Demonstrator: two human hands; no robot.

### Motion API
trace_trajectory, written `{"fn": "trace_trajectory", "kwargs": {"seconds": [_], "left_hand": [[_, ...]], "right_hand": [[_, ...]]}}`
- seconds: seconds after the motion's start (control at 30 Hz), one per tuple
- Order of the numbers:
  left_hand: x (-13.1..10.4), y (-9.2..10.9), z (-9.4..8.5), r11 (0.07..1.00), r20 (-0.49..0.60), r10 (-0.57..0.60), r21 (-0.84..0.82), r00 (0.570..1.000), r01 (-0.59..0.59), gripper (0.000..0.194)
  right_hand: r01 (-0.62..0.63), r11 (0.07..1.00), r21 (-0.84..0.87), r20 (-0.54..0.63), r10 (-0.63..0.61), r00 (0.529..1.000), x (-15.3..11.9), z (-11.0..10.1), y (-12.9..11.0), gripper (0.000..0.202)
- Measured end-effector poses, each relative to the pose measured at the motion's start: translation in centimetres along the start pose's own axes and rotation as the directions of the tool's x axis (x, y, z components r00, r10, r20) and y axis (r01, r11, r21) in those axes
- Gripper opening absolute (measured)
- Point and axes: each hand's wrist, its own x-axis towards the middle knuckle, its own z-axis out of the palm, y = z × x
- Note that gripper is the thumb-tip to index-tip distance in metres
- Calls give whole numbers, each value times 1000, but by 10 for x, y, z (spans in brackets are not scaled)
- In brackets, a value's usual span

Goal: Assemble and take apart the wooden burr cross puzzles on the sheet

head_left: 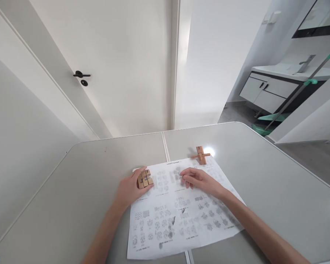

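Observation:
My left hand (130, 188) is closed around a light wooden block puzzle (145, 179), thumb on its near side and fingers along its far side. The puzzle is made of several interlocking pieces and rests on the upper left of a printed sheet (170, 205). Over the sheet's upper middle, my right hand (199, 179) has loosely bent fingers with slight gaps and nothing visible in them. Beyond it, at the sheet's far right corner, stands a reddish-brown wooden cross-shaped puzzle (200, 156) with a dark mark on its top piece.
The grey table (79, 194) has a pale seam running through its middle beneath the sheet. A white door with a black handle (81, 74) is behind it. Off to the right are a washbasin cabinet (269, 90) and a green-and-grey stand on the floor.

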Motion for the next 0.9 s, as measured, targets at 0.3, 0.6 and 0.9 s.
{"fn": "trace_trajectory", "kwargs": {"seconds": [0.3, 0.6, 0.9], "left_hand": [[-2, -7, -23, 999, 16, -2, 49, 1000, 1, 69], [-15, 70, 23, 937, -21, 344, -51, 939, -345, 34], [-18, 74, 39, 909, 17, 313, -297, 950, -294, 22]], "right_hand": [[301, 930, 209, -643, -101, 759, -8, -46, 16, 28], [38, 964, -262, -657, -207, 725, -2, -38, 24, 51], [-52, 860, -508, -586, -301, 752, 6, -36, 32, 40]]}}
